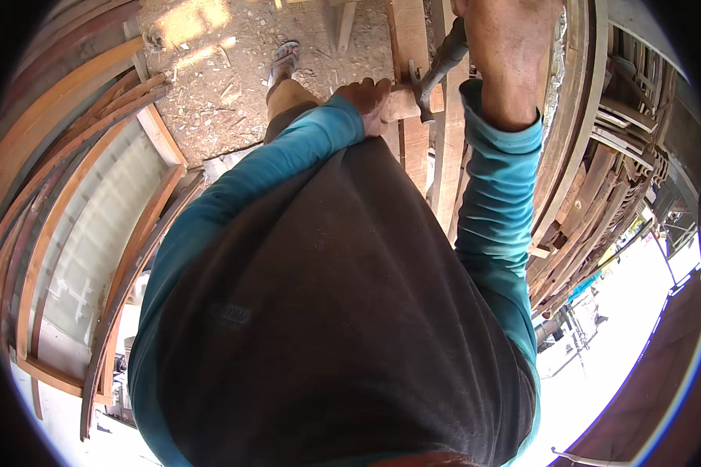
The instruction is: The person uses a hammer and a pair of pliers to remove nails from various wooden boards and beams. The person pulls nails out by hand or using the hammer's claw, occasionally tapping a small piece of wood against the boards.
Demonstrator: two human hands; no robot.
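Sawdust-strewn floor [210, 86] lay beyond curved wooden frames. The right hand [506, 47], partly cut off, gripped a grey metal hammer [438, 71]; the left hand [372, 103] clasped a small wooden block [401, 103] against upright planks.

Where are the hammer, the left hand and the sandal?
hammer [438, 68], head view, on its dark handle.
left hand [372, 101], head view, on its back.
sandal [284, 58], head view, on its straps.

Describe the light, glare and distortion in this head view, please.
Head view: strong sun bleaches the sawdust-strewn ground at top and the lower right corner; the dark shirt sits in shade. Fisheye bends the wooden frames into curves, and a black rim surrounds the picture. The right hand on the hammer and the left hand look sharp.
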